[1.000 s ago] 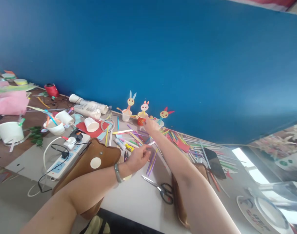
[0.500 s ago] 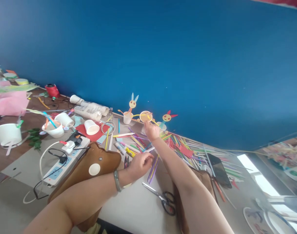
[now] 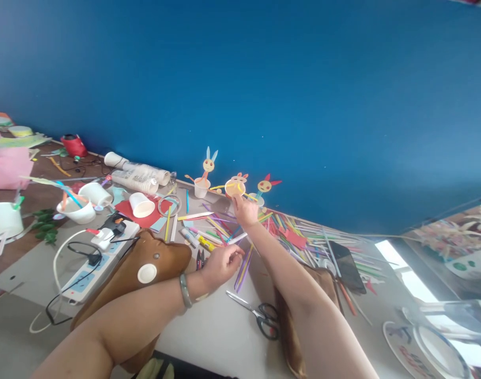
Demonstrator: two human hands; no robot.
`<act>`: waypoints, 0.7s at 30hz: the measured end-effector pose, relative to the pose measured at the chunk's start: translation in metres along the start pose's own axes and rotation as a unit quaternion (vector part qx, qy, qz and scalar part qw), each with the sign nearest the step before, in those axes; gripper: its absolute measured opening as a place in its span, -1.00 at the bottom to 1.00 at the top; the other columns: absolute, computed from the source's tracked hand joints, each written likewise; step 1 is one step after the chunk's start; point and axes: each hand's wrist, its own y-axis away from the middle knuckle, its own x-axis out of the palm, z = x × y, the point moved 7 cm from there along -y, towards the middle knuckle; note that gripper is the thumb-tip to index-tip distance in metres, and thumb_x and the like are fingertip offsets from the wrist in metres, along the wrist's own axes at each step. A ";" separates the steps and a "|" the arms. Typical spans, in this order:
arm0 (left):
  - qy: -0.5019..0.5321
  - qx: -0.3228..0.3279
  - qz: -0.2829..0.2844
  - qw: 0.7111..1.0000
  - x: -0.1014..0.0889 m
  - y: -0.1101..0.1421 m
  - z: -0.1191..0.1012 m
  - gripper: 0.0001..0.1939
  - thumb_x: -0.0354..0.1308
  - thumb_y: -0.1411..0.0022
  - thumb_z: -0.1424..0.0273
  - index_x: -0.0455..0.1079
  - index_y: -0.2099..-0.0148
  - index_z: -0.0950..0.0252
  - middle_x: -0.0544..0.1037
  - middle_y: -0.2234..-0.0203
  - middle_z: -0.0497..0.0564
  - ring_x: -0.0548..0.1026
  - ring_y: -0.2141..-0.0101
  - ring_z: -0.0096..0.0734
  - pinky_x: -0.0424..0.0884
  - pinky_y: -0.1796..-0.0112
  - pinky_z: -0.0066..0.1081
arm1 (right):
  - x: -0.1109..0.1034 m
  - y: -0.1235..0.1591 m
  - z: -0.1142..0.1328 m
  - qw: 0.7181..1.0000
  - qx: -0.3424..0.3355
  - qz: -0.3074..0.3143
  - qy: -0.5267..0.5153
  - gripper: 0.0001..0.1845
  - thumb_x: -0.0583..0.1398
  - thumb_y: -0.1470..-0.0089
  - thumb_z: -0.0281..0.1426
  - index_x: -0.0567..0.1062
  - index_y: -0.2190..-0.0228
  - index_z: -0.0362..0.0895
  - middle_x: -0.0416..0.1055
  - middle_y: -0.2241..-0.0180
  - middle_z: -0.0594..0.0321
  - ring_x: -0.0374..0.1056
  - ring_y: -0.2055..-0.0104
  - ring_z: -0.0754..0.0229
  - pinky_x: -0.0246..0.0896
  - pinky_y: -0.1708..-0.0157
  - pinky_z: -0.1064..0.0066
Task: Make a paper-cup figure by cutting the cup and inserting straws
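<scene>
- Blue wall (image 3: 240,84): behind the far edge of the table (image 3: 200,337), where the cup (image 3: 231,190) is.
- Left hand (image 3: 221,267): farther from the cup, fingers loosely curled beside purple strips (image 3: 240,278); whether they grip anything, I cannot tell.
- Right hand (image 3: 246,211): nearer, fingers grasping the cup's near side.
- Cup: just beyond those fingertips, axis tilted, mouth toward the person, between two rabbit figures (image 3: 209,165).

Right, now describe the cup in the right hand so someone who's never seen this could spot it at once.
Start at the blue wall and drop to where it meets the desk. There, the cup is between a blue-eared rabbit and a red-eared rabbit. Unlike their cups, it is held by the right hand, its open mouth tipped towards the camera.
</scene>
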 end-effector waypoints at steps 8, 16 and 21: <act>-0.002 -0.010 -0.006 1.000 0.007 -0.001 0.012 -0.78 0.05 -0.26 0.41 0.50 0.13 0.30 0.62 0.42 0.02 0.55 0.41 -0.34 0.36 0.38 -0.43 | 0.010 -0.014 0.002 0.998 0.048 0.044 -0.020 -0.56 -0.09 -0.40 -0.28 0.45 -0.07 -0.16 0.60 0.17 0.01 0.47 0.23 0.09 0.04 0.34 0.41; -0.025 -0.017 -0.002 1.000 0.007 -0.002 0.012 -0.78 0.06 -0.26 0.40 0.51 0.14 0.29 0.59 0.51 -0.04 0.50 0.48 -0.40 0.33 0.42 -0.46 | 0.016 -0.024 0.008 0.994 0.053 0.085 -0.035 -0.54 -0.06 -0.37 -0.29 0.37 -0.17 -0.11 0.58 0.09 -0.01 0.50 0.11 0.01 0.22 0.19 0.34; -0.033 -0.005 0.000 0.999 0.007 -0.002 0.014 -0.77 0.04 -0.29 0.39 0.51 0.13 0.26 0.64 0.35 0.01 0.56 0.38 -0.37 0.38 0.38 -0.46 | 0.006 -0.012 0.005 0.994 0.051 0.086 -0.047 -0.42 0.01 -0.31 -0.32 0.16 -0.32 -0.13 0.60 0.11 0.04 0.50 0.10 -0.03 0.27 0.19 0.31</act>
